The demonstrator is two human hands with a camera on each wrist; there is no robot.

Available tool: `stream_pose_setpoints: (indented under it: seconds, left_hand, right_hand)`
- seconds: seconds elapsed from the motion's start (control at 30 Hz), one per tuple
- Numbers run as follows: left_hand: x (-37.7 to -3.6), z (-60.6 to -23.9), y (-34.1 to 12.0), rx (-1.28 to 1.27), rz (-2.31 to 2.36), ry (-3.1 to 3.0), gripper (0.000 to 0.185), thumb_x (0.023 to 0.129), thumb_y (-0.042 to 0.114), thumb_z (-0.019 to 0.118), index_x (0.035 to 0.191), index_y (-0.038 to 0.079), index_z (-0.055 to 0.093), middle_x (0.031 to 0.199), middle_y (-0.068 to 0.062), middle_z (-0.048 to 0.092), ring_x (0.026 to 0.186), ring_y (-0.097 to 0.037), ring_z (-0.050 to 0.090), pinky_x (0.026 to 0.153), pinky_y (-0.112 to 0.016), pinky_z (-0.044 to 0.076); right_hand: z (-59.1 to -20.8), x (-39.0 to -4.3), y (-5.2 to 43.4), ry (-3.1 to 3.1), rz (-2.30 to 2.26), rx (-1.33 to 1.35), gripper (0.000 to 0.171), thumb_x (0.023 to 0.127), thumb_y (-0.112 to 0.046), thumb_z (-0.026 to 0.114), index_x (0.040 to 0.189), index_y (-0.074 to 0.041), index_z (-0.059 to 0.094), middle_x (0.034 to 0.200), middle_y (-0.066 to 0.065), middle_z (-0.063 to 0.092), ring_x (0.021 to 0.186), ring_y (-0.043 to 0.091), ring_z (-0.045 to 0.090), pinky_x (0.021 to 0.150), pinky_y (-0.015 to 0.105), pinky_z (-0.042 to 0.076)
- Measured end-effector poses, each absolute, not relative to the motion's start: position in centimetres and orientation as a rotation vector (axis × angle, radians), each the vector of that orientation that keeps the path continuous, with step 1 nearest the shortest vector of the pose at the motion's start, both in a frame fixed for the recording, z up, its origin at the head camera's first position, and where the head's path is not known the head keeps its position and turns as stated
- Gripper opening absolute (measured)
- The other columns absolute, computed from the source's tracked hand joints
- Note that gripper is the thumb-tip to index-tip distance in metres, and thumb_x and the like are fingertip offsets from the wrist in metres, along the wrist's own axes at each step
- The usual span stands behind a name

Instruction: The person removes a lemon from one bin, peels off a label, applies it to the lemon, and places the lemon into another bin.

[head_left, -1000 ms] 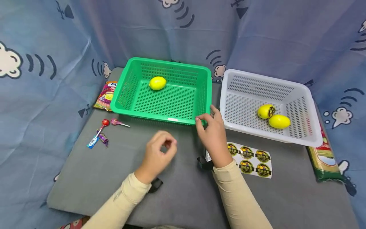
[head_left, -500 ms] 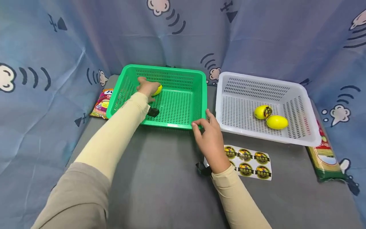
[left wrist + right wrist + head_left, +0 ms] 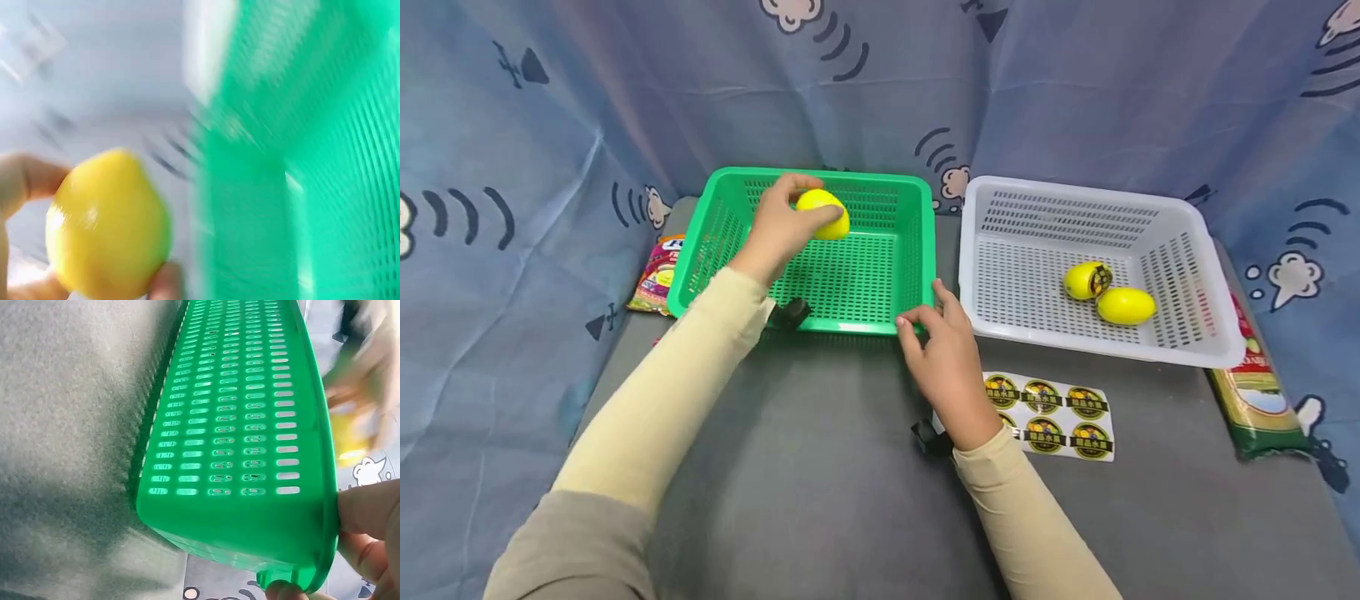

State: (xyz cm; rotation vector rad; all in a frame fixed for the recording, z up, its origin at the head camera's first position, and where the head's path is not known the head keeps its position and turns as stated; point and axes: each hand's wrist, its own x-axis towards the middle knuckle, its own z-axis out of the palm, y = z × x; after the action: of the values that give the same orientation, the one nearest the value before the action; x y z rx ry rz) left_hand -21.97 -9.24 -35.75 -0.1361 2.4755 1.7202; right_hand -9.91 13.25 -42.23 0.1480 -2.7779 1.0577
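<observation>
A yellow lemon (image 3: pixel 823 213) sits in the grip of the left hand (image 3: pixel 781 227), whose thumb and fingers curl round it from the nine o'clock side. The fruit is held above the floor of the green basket (image 3: pixel 880 283), toward the basket's far wall at about twelve o'clock of its middle. In the left wrist view the lemon (image 3: pixel 107 225) fills the lower left, a fingertip on either side of it, with the blurred green mesh (image 3: pixel 300 150) at three o'clock.

The right hand (image 3: pixel 947 362) grips the near right corner of the green basket, thumb and fingers pinching the rim; the right wrist view shows the fingers (image 3: pixel 369 506) pressed against that rim (image 3: pixel 312 425) from outside.

At three o'clock of the green basket, just beside it, stands a white basket (image 3: pixel 1217 350) with two more lemons: one bearing a dark sticker (image 3: pixel 1087 280) and a plain one (image 3: pixel 1125 306) touching it at four o'clock. A sheet of round stickers (image 3: pixel 1060 408) lies on the grey counter (image 3: pixel 820 467) at six o'clock of the white basket, partly under the right wrist. A snack packet (image 3: pixel 655 279) lies at nine o'clock of the green basket, and a green packet (image 3: pixel 1255 408) at the counter's right edge. Blue patterned cloth (image 3: pixel 512 125) hangs all round.
</observation>
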Motion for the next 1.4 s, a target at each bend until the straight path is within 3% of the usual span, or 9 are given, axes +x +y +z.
stream_pose_setpoints:
  seconds: [0.2, 0.37, 0.53, 0.7, 0.83, 0.93, 1.2, 1.3, 1.4]
  left_hand:
    - [-7.4, -36.5, -7.8, 0.205, 1.62, 2.594, 0.051, 0.085, 0.018, 0.087, 0.134, 0.016, 0.071, 0.136, -0.006, 0.053, 0.108, -0.029, 0.057, 0.086, -0.046, 0.055]
    - [-1.9, -43.0, -5.1, 0.256, 1.434, 2.577, 0.054, 0.088, 0.02, 0.088, 0.138, 0.01, 0.07, 0.132, -0.006, 0.056, 0.115, -0.028, 0.057, 0.087, -0.042, 0.053]
    - [-2.1, -45.8, -4.4, 0.301, 1.312, 2.588, 0.058, 0.089, 0.022, 0.088, 0.142, 0.01, 0.067, 0.136, -0.011, 0.057, 0.122, -0.034, 0.053, 0.09, -0.047, 0.051]
    - [-1.7, -45.2, -3.4, 0.445, 1.342, 2.842, 0.052, 0.089, 0.018, 0.087, 0.138, 0.013, 0.07, 0.147, -0.015, 0.055, 0.132, -0.04, 0.047, 0.101, -0.058, 0.043]
    - [-0.3, -45.3, -0.3, 0.79, 1.567, 2.873, 0.027, 0.093, 0.007, 0.079, 0.12, 0.01, 0.076, 0.13, -0.011, 0.067, 0.122, -0.03, 0.06, 0.105, -0.045, 0.047]
    - [0.5, -45.8, 2.4, 0.942, 1.455, 2.778, 0.023, 0.098, 0.011, 0.074, 0.121, 0.01, 0.075, 0.13, -0.01, 0.066, 0.119, -0.026, 0.062, 0.104, -0.037, 0.05]
    - [-2.6, -47.7, 7.6, 0.746, 0.915, 2.927, 0.046, 0.102, 0.028, 0.071, 0.147, 0.018, 0.063, 0.16, -0.026, 0.043, 0.145, -0.043, 0.038, 0.111, -0.056, 0.04]
    - [-3.1, -48.5, 8.2, 0.703, 0.9, 2.921, 0.046, 0.102, 0.033, 0.073, 0.146, 0.024, 0.065, 0.154, -0.018, 0.05, 0.142, -0.037, 0.039, 0.108, -0.052, 0.038]
    - [-3.3, -48.9, 8.4, 0.7, 0.972, 2.906, 0.044, 0.099, 0.035, 0.078, 0.141, 0.027, 0.069, 0.132, -0.004, 0.059, 0.127, -0.026, 0.045, 0.099, -0.043, 0.038]
  right_hand:
    - [-41.4, -9.8, 13.2, -2.799, 1.02, 0.155, 0.021, 0.104, -0.02, 0.07, 0.107, -0.001, 0.077, 0.163, 0.026, 0.039, 0.143, 0.048, 0.044, 0.106, 0.061, 0.047]
    - [-41.0, -9.8, 13.1, -2.833, 1.018, 0.15, 0.024, 0.106, -0.021, 0.068, 0.11, 0.001, 0.078, 0.164, 0.025, 0.038, 0.146, 0.047, 0.041, 0.104, 0.061, 0.048]
    - [-40.7, -10.1, 13.4, -2.866, 0.993, 0.168, 0.024, 0.106, -0.021, 0.068, 0.111, 0.0, 0.078, 0.163, 0.023, 0.04, 0.144, 0.047, 0.043, 0.104, 0.062, 0.048]
    - [-40.0, -7.8, 15.4, -2.684, 1.073, 0.141, 0.018, 0.103, -0.019, 0.072, 0.108, -0.003, 0.079, 0.147, 0.013, 0.062, 0.136, 0.04, 0.053, 0.109, 0.058, 0.044]
    - [-39.7, -4.2, 18.5, -2.582, 1.155, 0.027, 0.014, 0.101, -0.014, 0.073, 0.105, -0.001, 0.079, 0.13, 0.007, 0.072, 0.123, 0.031, 0.064, 0.102, 0.049, 0.049]
    - [-40.1, -2.0, 20.5, -2.672, 1.173, -0.064, 0.014, 0.102, -0.014, 0.072, 0.106, -0.002, 0.078, 0.129, 0.009, 0.072, 0.119, 0.03, 0.066, 0.099, 0.047, 0.052]
    - [-43.0, 1.1, 24.1, -3.015, 1.224, -0.395, 0.049, 0.107, -0.027, 0.064, 0.146, 0.002, 0.056, 0.142, 0.028, 0.059, 0.124, 0.044, 0.062, 0.102, 0.06, 0.049]
    - [-43.7, 1.6, 24.7, -3.058, 1.23, -0.462, 0.055, 0.107, -0.029, 0.064, 0.15, 0.003, 0.05, 0.142, 0.029, 0.059, 0.125, 0.044, 0.062, 0.104, 0.058, 0.048]
    - [-43.9, 2.0, 25.2, -3.018, 1.23, -0.459, 0.053, 0.106, -0.027, 0.065, 0.148, 0.003, 0.051, 0.14, 0.027, 0.061, 0.124, 0.041, 0.063, 0.104, 0.056, 0.048]
